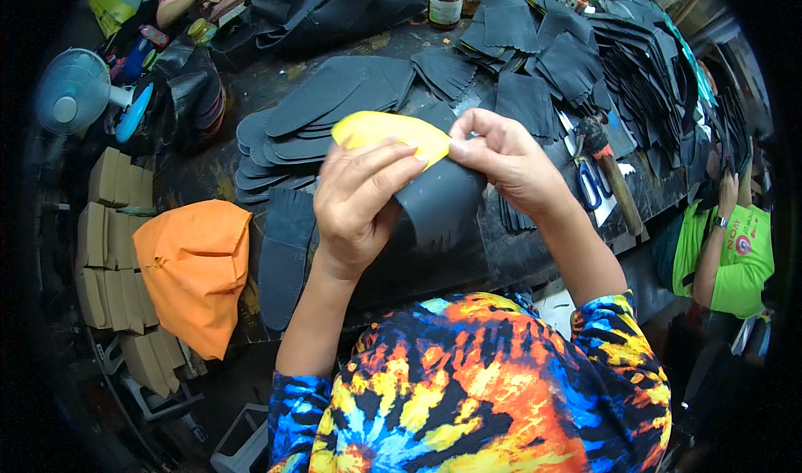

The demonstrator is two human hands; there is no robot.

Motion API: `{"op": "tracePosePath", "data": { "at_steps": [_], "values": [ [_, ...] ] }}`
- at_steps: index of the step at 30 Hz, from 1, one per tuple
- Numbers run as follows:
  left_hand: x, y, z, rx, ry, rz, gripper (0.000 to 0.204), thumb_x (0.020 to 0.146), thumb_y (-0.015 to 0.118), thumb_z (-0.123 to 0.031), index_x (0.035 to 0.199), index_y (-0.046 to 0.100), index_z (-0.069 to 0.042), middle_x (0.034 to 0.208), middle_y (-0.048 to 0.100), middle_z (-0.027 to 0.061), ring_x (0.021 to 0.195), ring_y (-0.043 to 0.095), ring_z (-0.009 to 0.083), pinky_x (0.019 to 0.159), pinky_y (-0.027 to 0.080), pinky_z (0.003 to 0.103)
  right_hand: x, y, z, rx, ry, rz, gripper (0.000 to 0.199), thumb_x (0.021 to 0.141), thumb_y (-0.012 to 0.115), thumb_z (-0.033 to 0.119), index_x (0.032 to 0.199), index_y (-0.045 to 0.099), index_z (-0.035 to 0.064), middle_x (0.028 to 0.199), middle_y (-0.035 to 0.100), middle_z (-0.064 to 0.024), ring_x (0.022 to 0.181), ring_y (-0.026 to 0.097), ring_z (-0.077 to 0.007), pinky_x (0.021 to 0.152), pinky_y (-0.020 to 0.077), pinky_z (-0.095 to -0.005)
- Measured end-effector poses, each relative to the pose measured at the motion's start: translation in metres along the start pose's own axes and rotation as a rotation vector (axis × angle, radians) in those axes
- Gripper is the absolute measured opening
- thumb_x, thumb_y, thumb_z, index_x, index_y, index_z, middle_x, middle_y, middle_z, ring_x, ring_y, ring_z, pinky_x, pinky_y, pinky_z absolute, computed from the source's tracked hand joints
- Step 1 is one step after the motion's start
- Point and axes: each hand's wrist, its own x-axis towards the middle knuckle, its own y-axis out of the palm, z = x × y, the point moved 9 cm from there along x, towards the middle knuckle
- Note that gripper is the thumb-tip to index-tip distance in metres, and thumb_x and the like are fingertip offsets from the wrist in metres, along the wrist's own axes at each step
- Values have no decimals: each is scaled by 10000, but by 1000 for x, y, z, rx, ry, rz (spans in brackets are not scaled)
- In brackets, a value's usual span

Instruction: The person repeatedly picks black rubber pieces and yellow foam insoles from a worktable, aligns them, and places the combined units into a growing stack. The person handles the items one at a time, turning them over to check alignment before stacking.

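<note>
Above the near edge of the table I hold a curved yellow piece (372, 128) together with a black leather-like piece (443, 197) that hangs below it. Whether the two are joined, I cannot tell. My left hand (359, 185) is closed on the left side, its fingers lying over the yellow surface and its thumb hidden. At the yellow piece's right corner, my right hand (510, 160) pinches the edge between thumb and forefinger. Behind my hands lie stacked black sole-shaped pieces (326, 97), and a single one (286, 260) rests beside my left forearm.
A hammer (620, 185) and blue-handled scissors (591, 187) lie right of my right hand. Piles of cut black pieces (635, 72) cover the far right. Jars (446, 1) stand at the back. Left are an orange cloth (196, 264), cardboard boxes (117, 239) and a fan (73, 91). Two other people sit nearby.
</note>
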Motion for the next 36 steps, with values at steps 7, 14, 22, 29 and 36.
{"op": "tracePosePath", "data": {
  "at_steps": [7,14,22,29,36],
  "values": [
    [-13,41,45,-910,-750,24,224,943,649,-32,1158,642,31,1029,693,44,898,633,80,785,534,233,-4,8,13,-94,-154,75,315,910,726,92,1189,620,-11,1025,671,-23,909,634,-108,867,523,-250],
    [-34,60,51,-1099,-836,-2,223,974,600,-60,1176,651,21,1069,717,80,894,683,103,808,552,240,3,5,-9,12,-175,-72,235,891,751,82,1102,669,18,993,692,-5,884,632,-57,793,527,-222],
    [-43,64,56,-1080,-986,61,345,1045,509,-231,1214,637,41,1031,698,65,922,653,96,816,528,233,-11,14,28,-418,-538,-106,311,810,645,-98,1074,738,37,892,660,-9,845,623,-126,795,513,-271],
    [-36,57,50,-1151,-863,160,398,1044,532,-294,1183,659,56,1022,699,67,953,639,90,837,517,242,-24,25,37,-724,-616,-16,468,732,528,-175,1045,770,75,997,660,-47,929,636,-186,837,509,-314],
    [-32,28,35,-621,-667,144,189,984,611,-82,1092,698,45,979,712,67,879,640,101,778,497,238,-22,3,17,-148,-190,-32,250,948,592,61,1154,709,-17,1050,705,-49,982,638,-119,853,491,-268]
  ]
}}
